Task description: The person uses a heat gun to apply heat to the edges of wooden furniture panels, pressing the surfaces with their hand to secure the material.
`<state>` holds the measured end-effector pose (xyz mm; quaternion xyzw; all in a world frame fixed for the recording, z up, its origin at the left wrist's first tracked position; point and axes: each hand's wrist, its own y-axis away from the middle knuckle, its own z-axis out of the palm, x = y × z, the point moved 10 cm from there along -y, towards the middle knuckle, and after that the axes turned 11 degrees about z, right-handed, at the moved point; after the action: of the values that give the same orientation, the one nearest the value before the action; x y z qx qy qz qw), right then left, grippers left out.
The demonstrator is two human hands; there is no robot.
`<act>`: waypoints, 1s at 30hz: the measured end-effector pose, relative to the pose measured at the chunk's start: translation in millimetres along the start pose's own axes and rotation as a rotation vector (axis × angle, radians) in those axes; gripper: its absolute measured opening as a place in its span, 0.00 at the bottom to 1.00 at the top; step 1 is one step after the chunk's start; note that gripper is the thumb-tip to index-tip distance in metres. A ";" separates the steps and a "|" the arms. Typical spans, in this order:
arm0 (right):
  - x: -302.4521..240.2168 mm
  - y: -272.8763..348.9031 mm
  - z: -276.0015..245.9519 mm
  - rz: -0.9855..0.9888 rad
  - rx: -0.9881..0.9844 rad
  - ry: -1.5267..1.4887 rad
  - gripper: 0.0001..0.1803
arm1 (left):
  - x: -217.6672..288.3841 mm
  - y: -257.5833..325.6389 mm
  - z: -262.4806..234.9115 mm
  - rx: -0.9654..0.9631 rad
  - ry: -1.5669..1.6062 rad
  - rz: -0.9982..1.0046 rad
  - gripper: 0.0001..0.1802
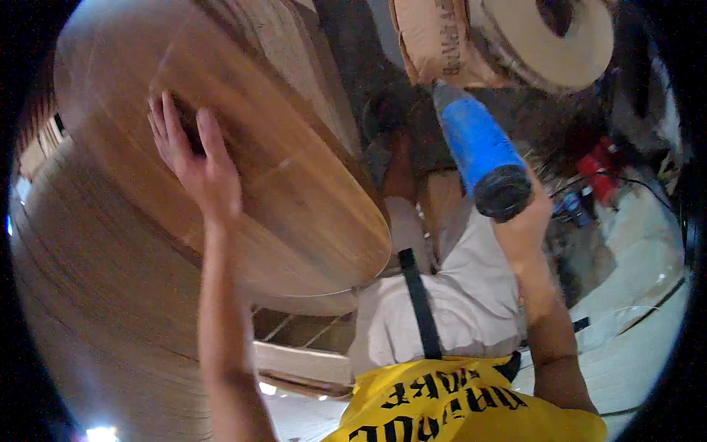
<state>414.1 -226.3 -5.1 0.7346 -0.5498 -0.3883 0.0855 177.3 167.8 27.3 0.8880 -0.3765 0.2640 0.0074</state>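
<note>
My left hand [199, 166] lies on a long wood-grained panel [309, 210] with a rounded end, fingers stretched out and somewhat apart. The panel is on top of a thick stack of similar sheets [88, 295]. To the right, held clear of the panel, is a blue pistol-shaped power tool [479, 136] with a dark tapered nose and a black rear cap. My right hand [526, 225] is wrapped around its grip, which is mostly hidden. The tool's nose points away from me; whether it is a drill or a heat gun I cannot tell.
At the far right stand a brown printed package [431, 37] and a large pale ring-shaped roll [589, 48]. A red object [600, 173], a small blue object [574, 206] and a dark cable lie on the cluttered floor. Pale sheeting [633, 258] covers the right side.
</note>
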 end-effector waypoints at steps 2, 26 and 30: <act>29.0 -1.4 9.1 0.099 -0.005 -0.061 0.34 | 28.9 34.9 8.2 -0.082 0.118 -0.093 0.48; 119.3 14.4 60.6 0.458 -0.181 -0.275 0.46 | 94.6 80.4 31.3 -0.294 0.035 -0.327 0.64; 107.7 8.0 62.7 0.439 -0.229 -0.277 0.46 | 90.3 82.8 29.5 -0.274 0.017 -0.361 0.64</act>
<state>376.7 -304.7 -94.9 0.5235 -0.6549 -0.5165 0.1741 187.4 42.2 29.5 0.9293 -0.2437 0.2125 0.1783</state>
